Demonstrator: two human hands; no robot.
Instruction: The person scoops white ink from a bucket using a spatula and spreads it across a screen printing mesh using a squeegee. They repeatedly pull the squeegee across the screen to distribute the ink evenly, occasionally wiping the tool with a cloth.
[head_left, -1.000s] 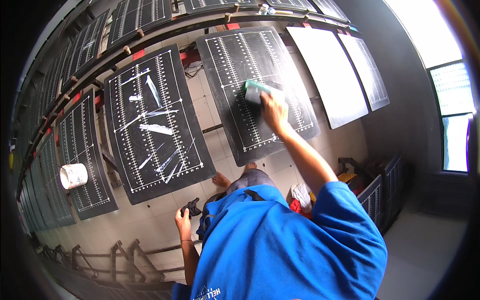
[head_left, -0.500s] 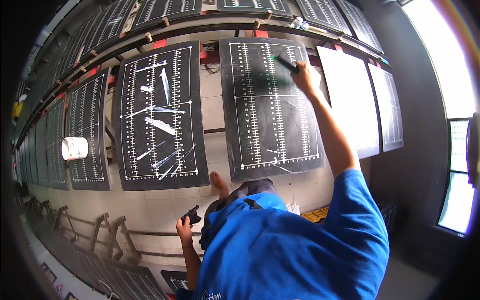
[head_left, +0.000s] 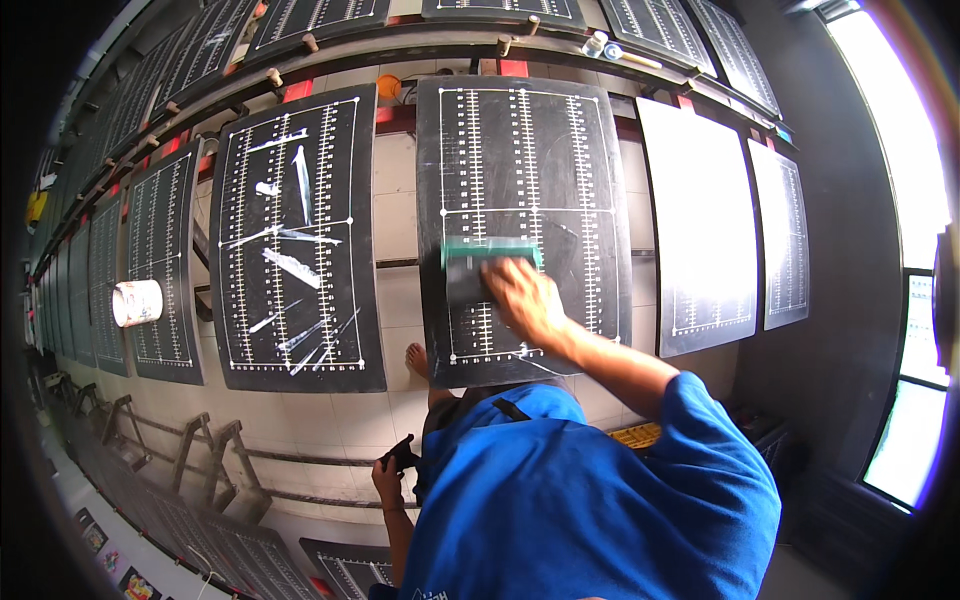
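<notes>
My right hand (head_left: 525,298) is closed on a wide squeegee (head_left: 490,251) with a dark body and a green edge, slightly blurred. It lies over the lower half of a black board (head_left: 560,160) printed with white ruler-like scales, a border and a cross line. Faint whitish smears mark this board near its lower edge. Low beside my body, my left hand (head_left: 388,485) grips a small crumpled black cloth (head_left: 402,455), partly hidden against my clothing. The board to the left (head_left: 350,300) carries white streaks and smears across its scales.
A whitish bucket (head_left: 137,302) stands on a board farther left. To the right, glare whitens another board (head_left: 700,220). Dark rails (head_left: 400,40) with wooden pegs run behind. A bottle (head_left: 595,44) and an orange round container (head_left: 389,88) sit at the back. Metal frames (head_left: 225,460) stand behind me at left.
My right hand has come down and left with the squeegee, from the board's far right to its lower middle. My left hand still holds the black cloth, a little nearer my body.
</notes>
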